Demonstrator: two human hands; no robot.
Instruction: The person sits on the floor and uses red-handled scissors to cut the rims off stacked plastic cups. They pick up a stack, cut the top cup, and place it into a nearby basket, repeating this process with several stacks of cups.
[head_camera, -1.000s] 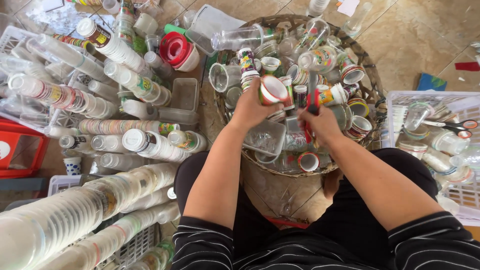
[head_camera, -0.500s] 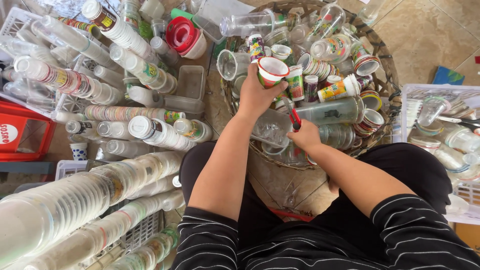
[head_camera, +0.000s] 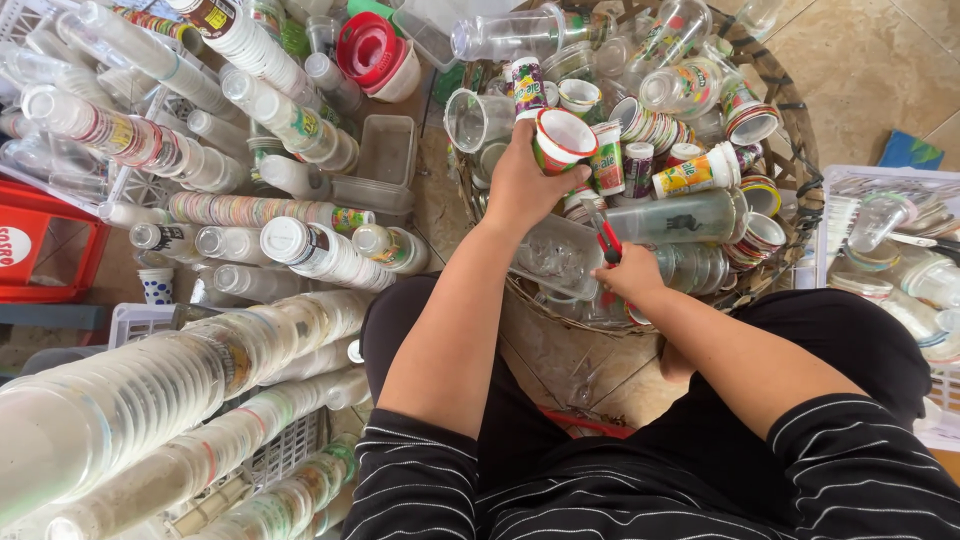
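- The left hand (head_camera: 520, 185), just above the middle of the frame, is closed round a small printed cup (head_camera: 560, 140) with a red rim, its mouth tipped toward the camera; fingers wrap the cup's side, thumb underneath.
- The right hand (head_camera: 630, 280), a little lower and to the right, is pinched shut on a red-handled cutter (head_camera: 605, 235) whose tip points up toward the cup.
- Step in hand, as I judge it: one cup has been picked out of the heap and is held up to the cutter, apparently for trimming at its rim or label. The next move would call for a steady cup and the tip set carefully against its edge, clear of the left thumb.
- Both hands hover over a round woven basket (head_camera: 790, 130) at upper centre-right, heaped with loose cups and clear bottles; I count one basket, and well over a dozen loose pieces in it, too jumbled for an exact figure.
- A white crate (head_camera: 850, 180) of clear cups sits at the right edge: one.
- One red-and-white bowl stack (head_camera: 375, 50) lies at top centre.
- Long nested cup stacks (head_camera: 150, 380) fill the left half: roughly a dozen rows, overlapping too much to count exactly.
- One red crate (head_camera: 50, 250) shows at the left edge.
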